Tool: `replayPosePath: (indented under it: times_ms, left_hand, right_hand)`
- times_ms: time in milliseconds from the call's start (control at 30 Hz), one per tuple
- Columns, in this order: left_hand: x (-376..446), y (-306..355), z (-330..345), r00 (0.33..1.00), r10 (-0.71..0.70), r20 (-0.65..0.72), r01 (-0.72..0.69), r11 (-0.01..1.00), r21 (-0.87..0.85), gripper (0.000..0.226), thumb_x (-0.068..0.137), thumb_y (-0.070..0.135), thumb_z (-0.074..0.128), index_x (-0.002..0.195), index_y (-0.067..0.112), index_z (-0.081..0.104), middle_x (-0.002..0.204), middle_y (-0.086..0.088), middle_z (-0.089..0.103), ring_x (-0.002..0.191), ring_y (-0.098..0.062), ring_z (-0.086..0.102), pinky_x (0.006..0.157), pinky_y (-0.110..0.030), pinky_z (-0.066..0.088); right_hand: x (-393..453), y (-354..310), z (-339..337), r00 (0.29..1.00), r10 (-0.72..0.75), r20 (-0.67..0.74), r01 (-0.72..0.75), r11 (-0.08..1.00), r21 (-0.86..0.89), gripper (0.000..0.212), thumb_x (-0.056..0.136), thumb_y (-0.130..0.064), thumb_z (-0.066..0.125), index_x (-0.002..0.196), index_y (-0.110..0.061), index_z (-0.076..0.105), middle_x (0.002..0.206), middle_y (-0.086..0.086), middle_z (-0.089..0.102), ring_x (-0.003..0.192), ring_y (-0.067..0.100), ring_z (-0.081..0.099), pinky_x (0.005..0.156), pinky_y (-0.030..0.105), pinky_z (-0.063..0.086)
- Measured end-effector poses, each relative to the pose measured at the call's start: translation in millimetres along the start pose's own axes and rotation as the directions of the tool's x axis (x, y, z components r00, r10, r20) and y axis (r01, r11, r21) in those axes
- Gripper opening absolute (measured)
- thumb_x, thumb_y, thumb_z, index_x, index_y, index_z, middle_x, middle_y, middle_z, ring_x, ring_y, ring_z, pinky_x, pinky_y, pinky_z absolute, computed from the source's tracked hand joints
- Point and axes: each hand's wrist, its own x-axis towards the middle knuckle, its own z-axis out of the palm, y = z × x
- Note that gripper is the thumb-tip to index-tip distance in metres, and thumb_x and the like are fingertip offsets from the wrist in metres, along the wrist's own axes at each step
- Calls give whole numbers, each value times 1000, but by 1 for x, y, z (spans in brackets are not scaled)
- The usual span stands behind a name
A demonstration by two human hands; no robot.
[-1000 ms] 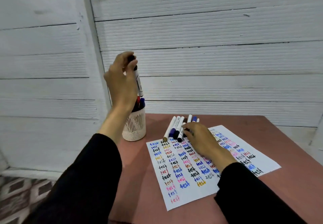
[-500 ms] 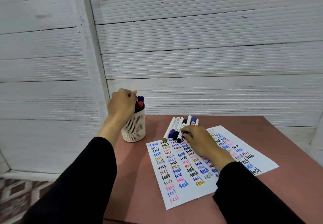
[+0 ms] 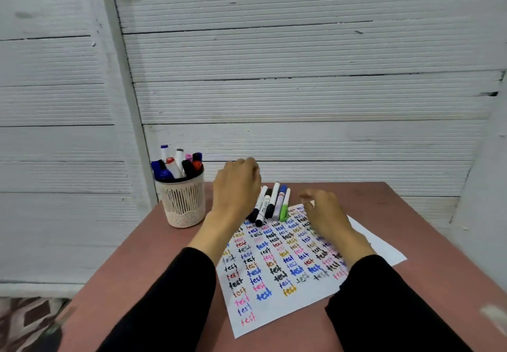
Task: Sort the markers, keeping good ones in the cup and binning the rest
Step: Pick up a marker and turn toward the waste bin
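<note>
A cream mesh cup [image 3: 182, 206] stands at the table's back left and holds several capped markers [image 3: 178, 165]. A row of loose markers [image 3: 271, 203], white-bodied with black, blue and green caps, lies at the top edge of the test paper [image 3: 274, 283]. My left hand [image 3: 236, 187] hovers just left of that row, back of the hand up, fingers loosely bent, nothing visible in it. My right hand [image 3: 326, 214] sits over the paper to the right of the markers, fingers relaxed and blurred, holding nothing.
The reddish-brown table [image 3: 131, 269] stands against a white panelled wall [image 3: 274, 77]. The paper is covered with coloured "test" scribbles. A patterned floor [image 3: 24, 321] shows at lower left. No bin is in view.
My left hand put the marker into the cup, let go and moved right to the loose markers. My right hand slid off the marker row to the right.
</note>
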Motion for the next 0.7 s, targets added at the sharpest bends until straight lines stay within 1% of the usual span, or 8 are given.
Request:
replayPosePath:
  times_ms: [67, 133, 267, 333, 400, 500, 600, 700]
  left_hand:
    - [-7, 2, 27, 991, -26, 131, 29, 999, -25, 22, 97, 23, 45, 105, 14, 64, 102, -1, 68, 96, -23, 59, 77, -40, 51]
    - [-12, 9, 49, 974, -26, 226, 24, 1000, 11, 25, 98, 29, 46, 109, 15, 63, 110, -4, 66, 103, -23, 55, 81, -38, 49]
    - [-16, 17, 66, 936, 20, 352, -94, 977, 193, 46, 95, 49, 40, 124, 17, 55, 131, -4, 53, 122, -26, 43, 97, -40, 38]
    - [-17, 17, 69, 934, 70, 350, -163, 956, 245, 54, 91, 57, 41, 131, 21, 46, 137, -4, 45, 126, -28, 38, 102, -41, 34]
    - [-17, 18, 71, 932, 117, 343, -210, 945, 249, 59, 88, 62, 43, 134, 24, 40, 140, -4, 39, 129, -28, 34, 106, -43, 30]
    - [-19, 20, 73, 918, 118, 378, -234, 932, 276, 59, 89, 64, 38, 132, 23, 45, 142, -4, 38, 131, -29, 31, 110, -46, 25]
    - [-22, 22, 74, 913, 98, 396, -227, 928, 296, 55, 93, 57, 34, 131, 19, 48, 142, -5, 39, 130, -29, 32, 110, -46, 25]
    - [-22, 23, 73, 927, 168, 335, -277, 908, 314, 41, 99, 40, 35, 129, 15, 48, 136, -4, 46, 127, -28, 37, 110, -46, 23]
  right_hand:
    - [-2, 10, -7, 1000, 30, -9, -30, 999, -30, 28, 100, -17, 47, 123, -18, 63, 125, 7, 64, 115, 29, 58, 93, 38, 48]
    - [-3, 22, -16, 999, 51, 5, -51, 998, -47, 30, 100, -16, 47, 127, -18, 61, 130, 9, 60, 120, 28, 54, 97, 36, 45]
    - [-4, 36, -23, 995, 92, 42, -90, 994, -60, 32, 101, -16, 47, 131, -15, 59, 136, 11, 55, 124, 28, 52, 99, 32, 42]
    - [-5, 38, -24, 994, 97, 48, -93, 993, -74, 32, 101, -16, 46, 131, -15, 58, 136, 12, 55, 124, 29, 52, 98, 33, 43]
    - [-5, 37, -24, 992, 114, 58, -110, 991, -78, 33, 102, -18, 45, 132, -16, 57, 136, 12, 53, 123, 29, 51, 94, 35, 45]
    - [-4, 36, -21, 992, 114, 58, -110, 991, -80, 32, 101, -18, 46, 130, -17, 58, 133, 11, 55, 120, 29, 52, 91, 38, 50]
    - [-3, 38, -19, 991, 119, 65, -113, 990, -85, 31, 101, -18, 47, 130, -17, 59, 133, 12, 57, 121, 30, 52, 93, 40, 51]
    - [-3, 39, -19, 995, 84, 52, -80, 994, -70, 36, 100, -17, 48, 136, -20, 53, 133, 9, 56, 122, 29, 51, 98, 40, 47]
